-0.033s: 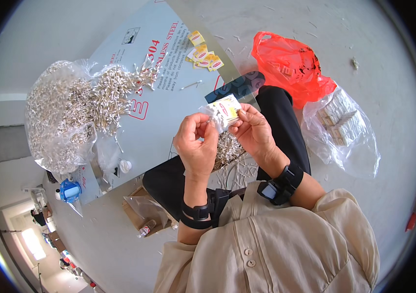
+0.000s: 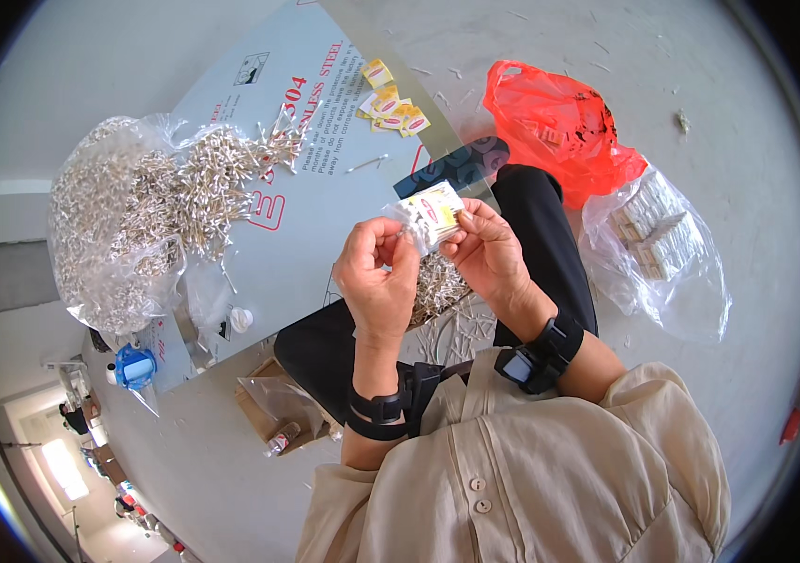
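Note:
Between my two hands is a small clear packet of cotton swabs (image 2: 433, 214) with a yellow and white card inside. My left hand (image 2: 377, 272) pinches the packet's left end, fingers curled. My right hand (image 2: 492, 251) grips its right side between thumb and fingers. Under my hands, partly hidden, lies a heap of loose cotton swabs (image 2: 439, 286). To the left, a large clear bag (image 2: 104, 225) spills many loose swabs (image 2: 217, 174) onto the sheet-covered table. Several yellow and white cards (image 2: 395, 110) lie at the table's far right edge.
A red plastic bag (image 2: 555, 131) is on the floor at the right, beside a clear bag of packed bundles (image 2: 653, 230). An open cardboard box (image 2: 278, 413) with a bottle stands lower left. Stray swabs lie on the floor. A blue-wrapped item (image 2: 135, 366) sits near the table's left corner.

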`<state>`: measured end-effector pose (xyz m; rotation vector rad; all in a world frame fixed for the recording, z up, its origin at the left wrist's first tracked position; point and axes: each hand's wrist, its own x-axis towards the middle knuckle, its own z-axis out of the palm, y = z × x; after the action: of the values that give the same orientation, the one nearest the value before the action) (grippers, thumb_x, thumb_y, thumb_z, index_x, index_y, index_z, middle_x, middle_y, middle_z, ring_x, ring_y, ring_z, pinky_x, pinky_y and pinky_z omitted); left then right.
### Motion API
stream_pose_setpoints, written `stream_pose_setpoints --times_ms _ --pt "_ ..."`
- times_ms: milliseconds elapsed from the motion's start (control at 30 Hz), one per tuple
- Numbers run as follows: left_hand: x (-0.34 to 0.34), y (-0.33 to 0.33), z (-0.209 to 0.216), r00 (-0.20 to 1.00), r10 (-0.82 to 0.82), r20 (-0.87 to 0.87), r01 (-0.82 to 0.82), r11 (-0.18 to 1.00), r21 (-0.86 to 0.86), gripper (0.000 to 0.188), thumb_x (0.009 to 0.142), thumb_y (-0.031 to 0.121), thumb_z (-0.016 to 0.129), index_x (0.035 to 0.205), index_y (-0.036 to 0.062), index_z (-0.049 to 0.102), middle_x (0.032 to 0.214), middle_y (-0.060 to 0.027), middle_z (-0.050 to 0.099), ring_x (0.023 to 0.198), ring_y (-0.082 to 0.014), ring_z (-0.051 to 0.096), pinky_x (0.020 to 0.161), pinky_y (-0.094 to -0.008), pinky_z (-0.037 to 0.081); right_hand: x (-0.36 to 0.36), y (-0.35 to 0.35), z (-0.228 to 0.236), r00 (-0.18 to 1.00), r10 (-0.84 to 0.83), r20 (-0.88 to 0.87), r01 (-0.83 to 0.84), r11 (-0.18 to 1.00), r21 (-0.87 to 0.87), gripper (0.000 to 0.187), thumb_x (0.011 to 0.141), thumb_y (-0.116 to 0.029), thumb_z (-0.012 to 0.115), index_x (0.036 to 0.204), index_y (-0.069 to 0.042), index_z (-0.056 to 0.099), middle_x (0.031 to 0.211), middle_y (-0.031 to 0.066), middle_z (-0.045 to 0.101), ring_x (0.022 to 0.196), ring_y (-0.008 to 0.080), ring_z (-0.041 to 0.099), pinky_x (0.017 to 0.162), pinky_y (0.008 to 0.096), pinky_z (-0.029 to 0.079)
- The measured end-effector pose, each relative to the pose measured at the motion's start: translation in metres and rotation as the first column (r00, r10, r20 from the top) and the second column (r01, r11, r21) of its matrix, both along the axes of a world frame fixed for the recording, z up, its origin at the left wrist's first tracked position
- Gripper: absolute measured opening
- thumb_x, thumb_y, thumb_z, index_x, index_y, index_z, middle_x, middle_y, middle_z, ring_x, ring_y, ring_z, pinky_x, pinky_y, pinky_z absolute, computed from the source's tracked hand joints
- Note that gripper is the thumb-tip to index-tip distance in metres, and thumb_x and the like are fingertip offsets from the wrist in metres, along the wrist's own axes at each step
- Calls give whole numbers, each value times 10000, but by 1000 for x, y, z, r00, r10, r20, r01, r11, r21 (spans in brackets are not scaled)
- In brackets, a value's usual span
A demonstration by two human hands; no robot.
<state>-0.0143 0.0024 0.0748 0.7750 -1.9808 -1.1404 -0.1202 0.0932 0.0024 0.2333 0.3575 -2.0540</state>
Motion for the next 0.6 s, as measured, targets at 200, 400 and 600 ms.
stream_pose_setpoints --times_ms 200,400,600 --pt "0 1 12 999 4 -54 12 956 293 92 815 -58 627 897 -31 596 741 -18 621 588 -44 551 528 -195 453 -2 1 6 999 -17 -45 17 1000 11 70 919 -2 560 987 0 574 821 74 627 649 149 609 633 303 536" --pt "-1 0 12 998 40 -43 -24 947 320 57 835 -61 604 888 -40 605 725 -23 621 539 -50 548 491 -197 462 -3 1 16 983 -49 -179 59 997 48 71 908 12 568 976 3 583 826 64 629 666 140 606 641 294 538" --pt "10 -13 5 994 -11 -110 65 863 501 39 865 -10 623 854 -45 610 703 -46 619 524 -68 552 477 -212 472 -7 2 28 850 -89 -520 169 979 110 84 877 3 637 948 12 595 858 53 631 690 109 600 643 258 514"
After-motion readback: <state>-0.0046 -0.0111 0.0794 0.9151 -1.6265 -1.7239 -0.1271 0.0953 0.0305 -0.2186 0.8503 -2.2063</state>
